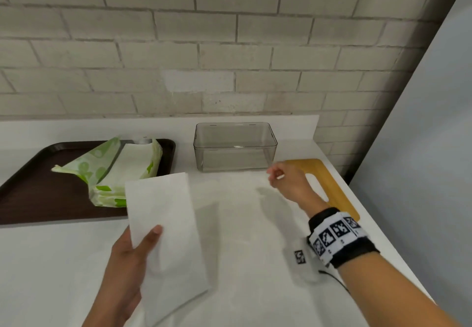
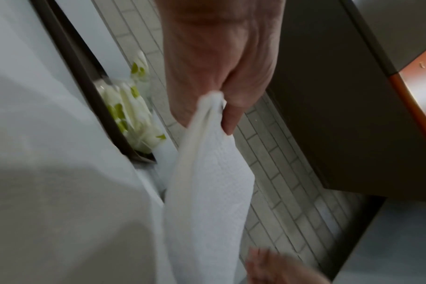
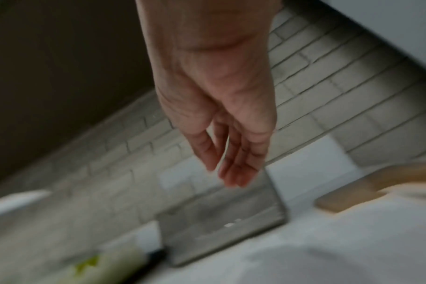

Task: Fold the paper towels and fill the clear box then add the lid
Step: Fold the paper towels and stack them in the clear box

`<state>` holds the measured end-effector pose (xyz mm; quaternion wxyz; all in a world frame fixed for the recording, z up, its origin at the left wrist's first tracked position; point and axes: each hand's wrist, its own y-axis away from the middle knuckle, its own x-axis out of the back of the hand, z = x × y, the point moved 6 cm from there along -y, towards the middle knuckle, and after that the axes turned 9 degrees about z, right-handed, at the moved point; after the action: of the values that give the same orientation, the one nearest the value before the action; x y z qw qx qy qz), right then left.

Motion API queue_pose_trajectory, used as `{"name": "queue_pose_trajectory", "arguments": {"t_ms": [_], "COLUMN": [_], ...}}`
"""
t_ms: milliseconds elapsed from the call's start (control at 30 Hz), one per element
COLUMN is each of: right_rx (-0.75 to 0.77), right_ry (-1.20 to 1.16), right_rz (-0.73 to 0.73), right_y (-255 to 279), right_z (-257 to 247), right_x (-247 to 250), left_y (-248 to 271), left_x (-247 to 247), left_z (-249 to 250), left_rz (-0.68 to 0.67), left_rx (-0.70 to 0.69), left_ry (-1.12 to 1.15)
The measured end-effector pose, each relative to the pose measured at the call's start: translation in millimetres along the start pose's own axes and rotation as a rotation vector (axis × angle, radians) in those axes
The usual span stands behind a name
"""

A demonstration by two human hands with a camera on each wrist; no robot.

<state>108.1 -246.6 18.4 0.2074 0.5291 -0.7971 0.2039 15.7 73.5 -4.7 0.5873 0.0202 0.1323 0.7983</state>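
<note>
Nearest me: my left hand (image 1: 127, 257) pinches a folded paper towel (image 1: 166, 229) along its near-left edge, thumb on top, remaining fingers underneath. Left wrist view confirms it: thumb (image 2: 231, 115) clamped on the towel's bunched edge (image 2: 207, 192), sheet hanging away from the palm. Towel looks lifted over the white counter (image 1: 242, 262), shadow beneath it, far corner overlapping the tray's front edge in the head view

Right forearm carries a wrist band with black-and-white markers (image 1: 337, 237). My right hand (image 1: 288, 181) is further out, above the counter just in front of the clear box, holding nothing. Right wrist view is blurred but shows the fingers (image 3: 236, 165) loosely extended, relaxed, nothing in them

Behind the right hand: wooden lid (image 1: 329, 181) flat on the counter, right of the box, partly covered by the hand and wrist

Far left: dark brown tray (image 1: 38, 193) holding the opened green-and-white paper towel pack (image 1: 112, 168), white sheets showing through the opening

Far centre: clear box (image 1: 235, 147) upright by the brick wall (image 1: 229, 45), no towels inside, lid off
</note>
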Motion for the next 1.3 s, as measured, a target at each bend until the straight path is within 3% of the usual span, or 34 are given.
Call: {"name": "queue_pose_trajectory", "arguments": {"t_ms": [133,267,433,633,767,967,1100,1300], "right_rx": [-0.126,-0.17,-0.095,0.001,0.021,-0.155,-0.172,-0.137], "right_ry": [0.59,0.635,0.647,0.409,0.399,0.321,0.318,-0.343], "right_rz": [-0.331,-0.461,-0.514,-0.299,-0.148,-0.152,0.036,0.112], "right_y": [-1,7,13,16,25,44,53,61], "right_z": [62,76,77,62,60,72,73,36], "right_x": [8,10,3,12,26,42,65,88], "left_y": [3,5,5,6,7,8,7,8], "left_x": [9,1,-10,-20,-25,-30,-34,-44], "left_z": [-6,-15,-21,-22,-23,-26,-23,-14], "left_rz": [0.009,-0.011,-0.043,-0.064,-0.075,-0.096,-0.1,-0.127], "left_rx": [0.016,0.04,0.052,0.056,0.057,0.055,0.051,0.083], "left_ry": [-0.006,-0.019,-0.037,-0.073,-0.088,-0.09,-0.076,-0.007]}}
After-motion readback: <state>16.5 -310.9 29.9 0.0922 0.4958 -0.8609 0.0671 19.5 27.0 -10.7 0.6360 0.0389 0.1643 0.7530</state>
